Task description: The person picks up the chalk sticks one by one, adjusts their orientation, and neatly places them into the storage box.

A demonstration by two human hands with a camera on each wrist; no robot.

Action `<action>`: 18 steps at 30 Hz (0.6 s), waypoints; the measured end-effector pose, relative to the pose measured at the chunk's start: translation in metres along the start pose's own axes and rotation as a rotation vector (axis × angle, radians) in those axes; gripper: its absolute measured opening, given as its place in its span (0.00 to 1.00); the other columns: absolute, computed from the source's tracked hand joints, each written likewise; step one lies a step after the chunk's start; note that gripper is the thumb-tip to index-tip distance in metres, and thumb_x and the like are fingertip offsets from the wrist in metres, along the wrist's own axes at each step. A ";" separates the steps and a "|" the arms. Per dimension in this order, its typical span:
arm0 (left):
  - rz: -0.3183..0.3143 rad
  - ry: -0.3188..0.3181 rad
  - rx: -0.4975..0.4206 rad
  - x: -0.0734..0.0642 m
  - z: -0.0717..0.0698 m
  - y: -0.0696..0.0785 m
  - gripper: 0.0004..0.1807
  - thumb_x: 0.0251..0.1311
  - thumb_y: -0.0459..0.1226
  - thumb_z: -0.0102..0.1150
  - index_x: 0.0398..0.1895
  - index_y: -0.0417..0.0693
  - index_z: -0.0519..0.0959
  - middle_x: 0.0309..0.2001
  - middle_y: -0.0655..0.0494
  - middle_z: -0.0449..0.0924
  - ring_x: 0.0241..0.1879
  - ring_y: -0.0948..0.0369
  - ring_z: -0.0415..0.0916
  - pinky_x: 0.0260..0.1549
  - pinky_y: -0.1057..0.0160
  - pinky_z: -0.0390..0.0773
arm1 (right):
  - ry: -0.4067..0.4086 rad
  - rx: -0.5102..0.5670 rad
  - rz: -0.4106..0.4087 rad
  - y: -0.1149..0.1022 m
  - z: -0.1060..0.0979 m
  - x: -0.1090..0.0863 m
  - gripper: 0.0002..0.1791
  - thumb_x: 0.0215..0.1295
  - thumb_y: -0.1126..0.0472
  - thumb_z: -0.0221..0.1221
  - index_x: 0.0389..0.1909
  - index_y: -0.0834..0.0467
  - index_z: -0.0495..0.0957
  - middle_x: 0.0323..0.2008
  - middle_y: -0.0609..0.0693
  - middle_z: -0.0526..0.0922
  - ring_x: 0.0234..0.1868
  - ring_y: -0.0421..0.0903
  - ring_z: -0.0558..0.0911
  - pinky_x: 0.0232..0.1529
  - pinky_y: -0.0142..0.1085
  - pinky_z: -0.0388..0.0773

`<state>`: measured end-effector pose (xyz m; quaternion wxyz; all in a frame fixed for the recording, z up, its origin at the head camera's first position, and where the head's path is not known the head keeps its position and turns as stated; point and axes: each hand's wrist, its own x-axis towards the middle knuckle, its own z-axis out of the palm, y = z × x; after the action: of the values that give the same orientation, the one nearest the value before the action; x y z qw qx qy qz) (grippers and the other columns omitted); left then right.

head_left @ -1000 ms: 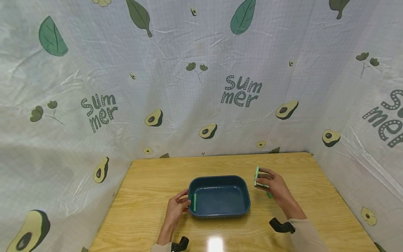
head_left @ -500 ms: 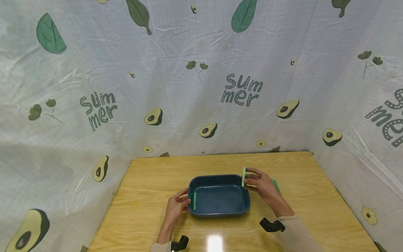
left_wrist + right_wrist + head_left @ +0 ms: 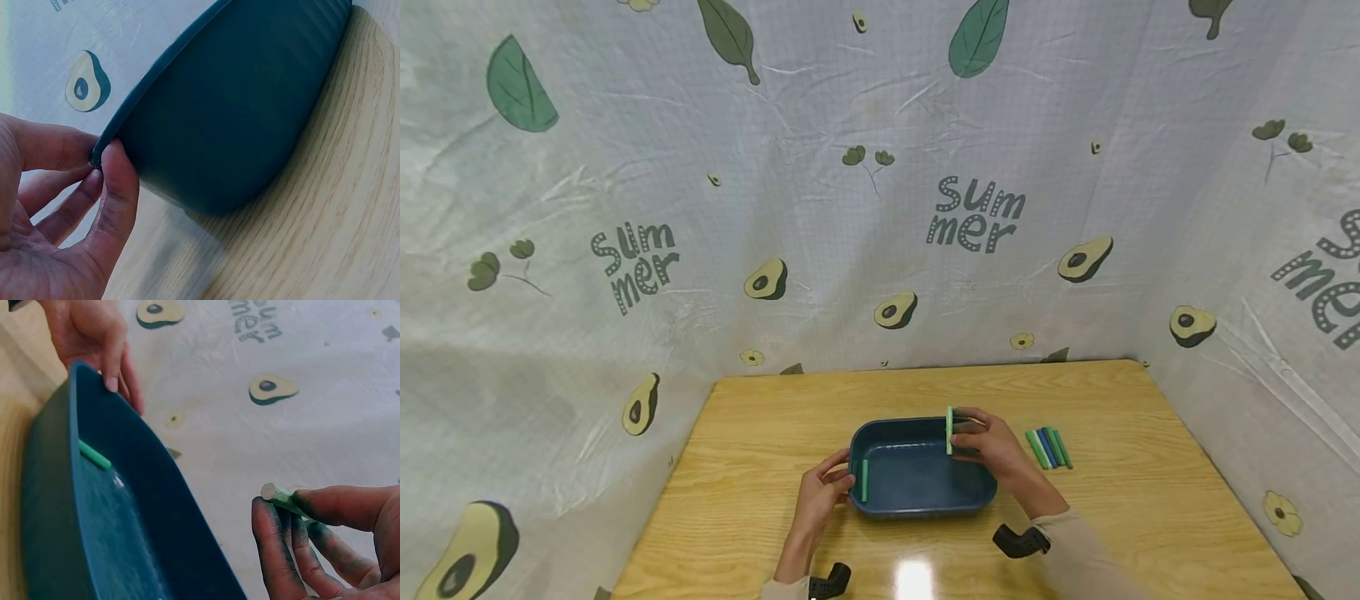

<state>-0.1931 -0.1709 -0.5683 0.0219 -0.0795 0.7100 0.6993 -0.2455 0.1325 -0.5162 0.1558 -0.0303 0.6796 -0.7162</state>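
My left hand (image 3: 816, 498) pinches the left rim of a dark blue rectangular plastic tub (image 3: 917, 510) between thumb and fingers; the left wrist view shows the tub's outer wall (image 3: 212, 119) close by. Inside the tub, near its left end, lies one green chalk stick (image 3: 864, 481). My right hand (image 3: 1002, 457) pinches a light green chalk stick (image 3: 950, 431) over the tub's right half. Its pale round end (image 3: 269, 490) faces the camera in the right wrist view. Dark green smudges cover those fingertips (image 3: 265, 531).
Right of the tub, several chalk sticks (image 3: 1049, 448) in greens, white and blue lie side by side on the wooden table (image 3: 760, 433). A white printed cloth (image 3: 820, 208) hangs behind and at both sides.
My right hand has carried the light green chalk stick leftward, from beside the tub to over it, uncovering the row of sticks on the table. The left hand keeps its place.
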 end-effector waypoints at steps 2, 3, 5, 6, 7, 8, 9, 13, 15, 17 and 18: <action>-0.001 0.000 0.001 -0.001 0.001 0.000 0.27 0.61 0.26 0.58 0.65 0.36 0.71 0.59 0.35 0.73 0.35 0.65 0.77 0.26 0.64 0.80 | -0.005 0.004 -0.003 0.002 0.004 0.001 0.33 0.66 0.67 0.59 0.70 0.65 0.61 0.56 0.64 0.77 0.47 0.47 0.82 0.50 0.50 0.82; 0.001 0.000 0.002 0.000 0.002 0.000 0.27 0.61 0.26 0.58 0.65 0.36 0.71 0.58 0.35 0.74 0.34 0.65 0.77 0.26 0.64 0.80 | -0.007 0.005 -0.004 0.003 0.006 0.001 0.33 0.65 0.67 0.60 0.70 0.65 0.62 0.56 0.64 0.77 0.47 0.47 0.82 0.50 0.50 0.82; 0.007 0.000 0.003 0.000 0.002 -0.001 0.27 0.61 0.26 0.58 0.65 0.36 0.72 0.58 0.36 0.74 0.34 0.65 0.77 0.26 0.64 0.80 | -0.014 0.006 0.001 0.004 0.012 0.003 0.33 0.65 0.66 0.60 0.69 0.65 0.62 0.56 0.66 0.76 0.46 0.47 0.83 0.50 0.50 0.82; 0.006 0.002 0.002 0.000 0.002 -0.001 0.27 0.60 0.26 0.58 0.65 0.36 0.72 0.58 0.36 0.74 0.34 0.65 0.77 0.26 0.64 0.80 | -0.018 0.007 0.004 0.005 0.015 0.003 0.33 0.64 0.66 0.61 0.69 0.65 0.63 0.56 0.66 0.76 0.46 0.48 0.83 0.50 0.51 0.81; 0.006 0.003 0.002 0.001 0.003 -0.001 0.27 0.60 0.26 0.58 0.65 0.36 0.72 0.57 0.37 0.75 0.34 0.65 0.78 0.26 0.64 0.80 | -0.019 0.003 0.007 0.006 0.018 0.004 0.33 0.64 0.66 0.61 0.69 0.65 0.63 0.56 0.66 0.76 0.45 0.48 0.83 0.50 0.51 0.81; 0.008 0.004 0.002 0.001 0.003 -0.001 0.27 0.60 0.26 0.58 0.65 0.37 0.73 0.57 0.37 0.75 0.34 0.65 0.78 0.26 0.64 0.80 | -0.021 0.000 0.009 0.007 0.021 0.005 0.32 0.64 0.66 0.61 0.69 0.64 0.64 0.56 0.66 0.76 0.45 0.48 0.83 0.50 0.51 0.81; 0.012 0.002 0.006 0.001 0.003 -0.001 0.26 0.60 0.26 0.58 0.65 0.36 0.72 0.57 0.37 0.75 0.34 0.65 0.78 0.27 0.64 0.80 | -0.023 -0.001 0.014 0.009 0.023 0.006 0.32 0.64 0.66 0.61 0.69 0.64 0.64 0.56 0.66 0.76 0.45 0.48 0.84 0.50 0.51 0.82; 0.007 -0.001 0.003 0.001 0.003 -0.001 0.26 0.61 0.26 0.59 0.65 0.37 0.72 0.57 0.38 0.75 0.35 0.65 0.78 0.27 0.64 0.80 | -0.030 -0.003 0.021 0.014 0.036 0.009 0.32 0.63 0.67 0.61 0.68 0.63 0.65 0.56 0.67 0.76 0.44 0.50 0.84 0.48 0.50 0.82; 0.008 0.002 0.003 0.001 0.003 -0.001 0.26 0.61 0.26 0.58 0.65 0.37 0.72 0.58 0.38 0.75 0.36 0.65 0.78 0.27 0.64 0.80 | -0.041 -0.002 0.029 0.017 0.043 0.011 0.32 0.63 0.67 0.61 0.69 0.63 0.64 0.58 0.68 0.75 0.46 0.50 0.84 0.48 0.49 0.83; 0.005 0.009 -0.001 0.000 0.002 -0.001 0.26 0.61 0.26 0.58 0.65 0.37 0.72 0.58 0.37 0.74 0.36 0.65 0.78 0.27 0.65 0.80 | -0.049 -0.002 0.037 0.020 0.050 0.012 0.33 0.63 0.67 0.62 0.69 0.63 0.64 0.58 0.69 0.74 0.47 0.51 0.83 0.47 0.48 0.83; 0.004 0.012 -0.001 0.000 0.002 -0.001 0.26 0.61 0.26 0.58 0.65 0.37 0.72 0.58 0.37 0.74 0.36 0.65 0.78 0.26 0.65 0.80 | -0.052 -0.003 0.040 0.022 0.053 0.013 0.33 0.62 0.67 0.62 0.69 0.64 0.64 0.59 0.69 0.74 0.47 0.51 0.83 0.47 0.48 0.83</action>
<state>-0.1930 -0.1688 -0.5697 0.0164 -0.0824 0.7101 0.6991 -0.2404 0.0770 -0.5357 0.1878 -0.0356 0.6768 -0.7109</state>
